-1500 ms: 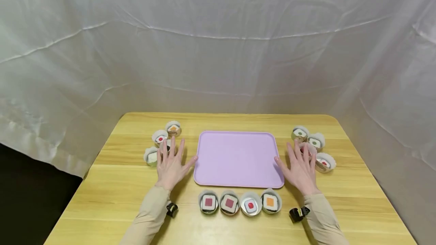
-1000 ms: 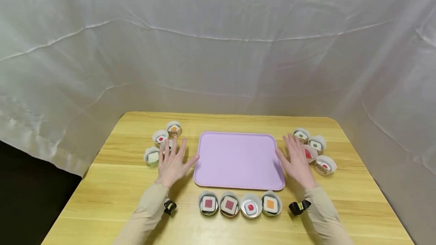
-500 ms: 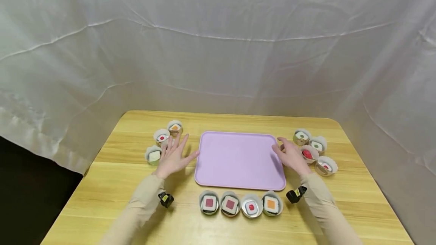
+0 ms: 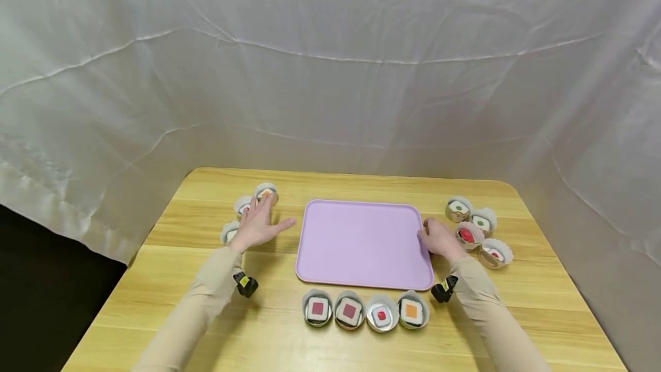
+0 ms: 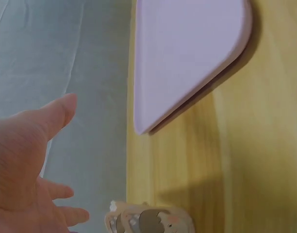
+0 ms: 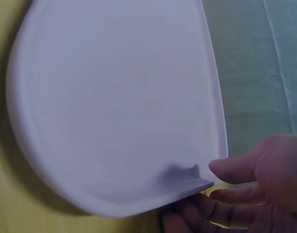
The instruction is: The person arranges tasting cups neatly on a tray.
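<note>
A lilac rectangular tray (image 4: 361, 243) lies flat in the middle of the wooden table. My right hand (image 4: 439, 239) grips its right edge. In the right wrist view the thumb of this hand (image 6: 279, 174) lies at the rim of the tray (image 6: 119, 111), with fingers curled beneath. My left hand (image 4: 255, 228) spreads over the left group of cups, partly covering them, thumb pointing toward the tray. Seen from the left wrist, that hand (image 5: 22, 160) holds nothing and stays apart from the tray (image 5: 187, 48); a printed cup (image 5: 156, 221) shows below.
Sushi-like pieces sit in small cups: an orange-centred one (image 4: 265, 191) at the left group's back, several at right including a red one (image 4: 467, 235), and a front row ending with an orange-centred piece (image 4: 411, 310). A pale curtain (image 4: 361, 102) hangs behind.
My right hand has drawn in from the right-hand cups to the tray's right edge and curled its fingers there. The left hand has shifted slightly away from the tray, over the left cups.
</note>
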Demonstrator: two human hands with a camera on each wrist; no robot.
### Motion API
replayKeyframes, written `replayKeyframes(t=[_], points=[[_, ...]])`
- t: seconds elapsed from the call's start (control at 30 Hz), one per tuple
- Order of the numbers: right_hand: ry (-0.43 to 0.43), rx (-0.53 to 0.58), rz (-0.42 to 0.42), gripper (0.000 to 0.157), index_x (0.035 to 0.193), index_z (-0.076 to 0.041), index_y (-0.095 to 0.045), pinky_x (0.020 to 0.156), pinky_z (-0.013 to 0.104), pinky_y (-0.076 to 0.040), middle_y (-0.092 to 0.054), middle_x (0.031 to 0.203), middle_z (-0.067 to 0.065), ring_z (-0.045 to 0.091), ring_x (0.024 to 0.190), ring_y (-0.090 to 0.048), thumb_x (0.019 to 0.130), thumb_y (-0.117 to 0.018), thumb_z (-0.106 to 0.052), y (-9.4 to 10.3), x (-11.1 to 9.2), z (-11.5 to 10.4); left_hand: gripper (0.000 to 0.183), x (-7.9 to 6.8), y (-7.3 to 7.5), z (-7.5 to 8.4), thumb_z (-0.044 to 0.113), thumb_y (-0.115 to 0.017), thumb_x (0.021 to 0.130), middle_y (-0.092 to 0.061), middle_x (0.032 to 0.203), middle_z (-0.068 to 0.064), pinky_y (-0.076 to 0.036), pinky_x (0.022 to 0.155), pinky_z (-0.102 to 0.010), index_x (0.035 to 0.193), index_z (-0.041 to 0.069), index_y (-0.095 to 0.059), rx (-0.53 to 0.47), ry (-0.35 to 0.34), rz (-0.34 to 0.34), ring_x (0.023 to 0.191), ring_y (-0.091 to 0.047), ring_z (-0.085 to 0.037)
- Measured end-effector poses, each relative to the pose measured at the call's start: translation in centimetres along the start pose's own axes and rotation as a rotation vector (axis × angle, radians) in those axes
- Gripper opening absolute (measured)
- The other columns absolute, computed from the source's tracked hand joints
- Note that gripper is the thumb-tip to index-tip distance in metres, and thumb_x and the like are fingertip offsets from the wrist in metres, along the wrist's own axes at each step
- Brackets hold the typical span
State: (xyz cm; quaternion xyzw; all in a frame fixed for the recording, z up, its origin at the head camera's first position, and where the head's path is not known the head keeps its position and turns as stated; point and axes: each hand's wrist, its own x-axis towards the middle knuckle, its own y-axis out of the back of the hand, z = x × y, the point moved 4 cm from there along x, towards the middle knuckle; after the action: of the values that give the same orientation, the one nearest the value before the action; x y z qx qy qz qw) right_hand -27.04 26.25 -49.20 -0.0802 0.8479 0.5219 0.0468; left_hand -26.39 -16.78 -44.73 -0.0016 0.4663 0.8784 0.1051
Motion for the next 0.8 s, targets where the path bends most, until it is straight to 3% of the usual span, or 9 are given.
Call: replayKeyframes(t=[0.3,0.67,0.8], points=[[-0.014,0.019,-0.020,0.041,0.131,0.010,-0.048,0.086,0.051,-0.054,-0.063,0.117,0.034,0.040,0.097,-0.066,0.099,-0.055,-0.015,-0.6,0.2,0.3,0.105,1.7,1.6,-1.0,0.051,-0.064,0.093,0.004,0.166,-0.029,0.007,0.121,-0.068,0.160,-0.001,-0.002,-0.056,0.067,-0.033,0.151,0.013,-0.054],[-0.022,0.065,-0.059,0.041,0.134,0.009,-0.041,0.062,0.035,-0.055,-0.062,0.112,0.034,0.029,0.077,-0.067,0.100,-0.052,-0.012,-1.0,0.2,0.4,0.110,4.0,2.9,-1.9,0.048,-0.070,0.088,-0.006,0.163,-0.037,-0.003,0.124,-0.066,0.158,-0.005,-0.003,0.000,0.148,-0.041,0.151,0.001,-0.057],[-0.015,0.080,-0.061,0.041,0.134,0.008,-0.040,0.062,0.034,-0.055,-0.062,0.112,0.033,0.028,0.078,-0.067,0.100,-0.052,-0.012,-1.2,0.3,0.3,0.111,4.8,3.0,-2.4,0.047,-0.071,0.088,-0.013,0.161,-0.037,-0.004,0.124,-0.065,0.158,-0.005,-0.004,0.013,0.198,-0.047,0.151,-0.006,-0.054]])
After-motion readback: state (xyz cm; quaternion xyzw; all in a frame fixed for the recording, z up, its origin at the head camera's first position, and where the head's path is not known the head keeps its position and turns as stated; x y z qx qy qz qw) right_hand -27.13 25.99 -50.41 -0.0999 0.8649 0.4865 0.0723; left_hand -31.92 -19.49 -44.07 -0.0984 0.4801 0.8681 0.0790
